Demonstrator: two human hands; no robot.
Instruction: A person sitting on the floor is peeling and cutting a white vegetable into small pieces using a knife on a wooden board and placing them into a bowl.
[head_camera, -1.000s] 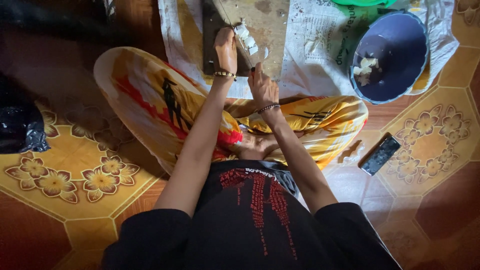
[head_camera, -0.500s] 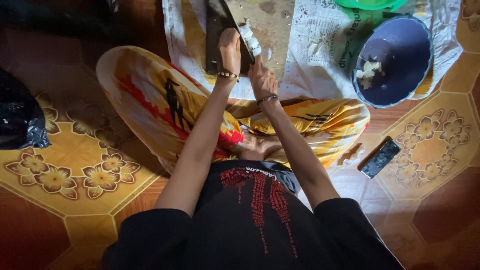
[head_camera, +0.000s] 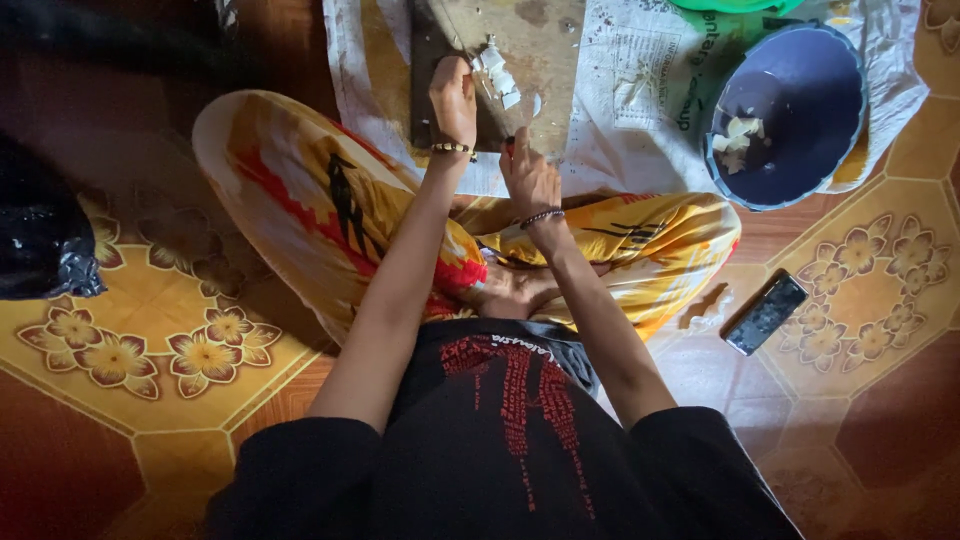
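I sit cross-legged on a tiled floor, looking straight down. A wooden cutting board (head_camera: 530, 50) lies on newspaper (head_camera: 640, 90) in front of my knees. My left hand (head_camera: 453, 100) rests on the board, fingers pressed against several small white pieces (head_camera: 497, 78). My right hand (head_camera: 528, 178) is closed around a knife with a red handle (head_camera: 510, 150), its blade reaching toward the white pieces. Both wrists wear bracelets.
A dark blue bowl (head_camera: 790, 150) holding a few pale pieces sits at the right on the newspaper. A green rim (head_camera: 730, 5) shows at the top edge. A phone (head_camera: 765, 312) lies on the floor tiles at right. A black bag (head_camera: 40, 240) sits at far left.
The view has shifted slightly. My right hand has moved a little toward the board's near edge; my left hand stays on the white pieces.
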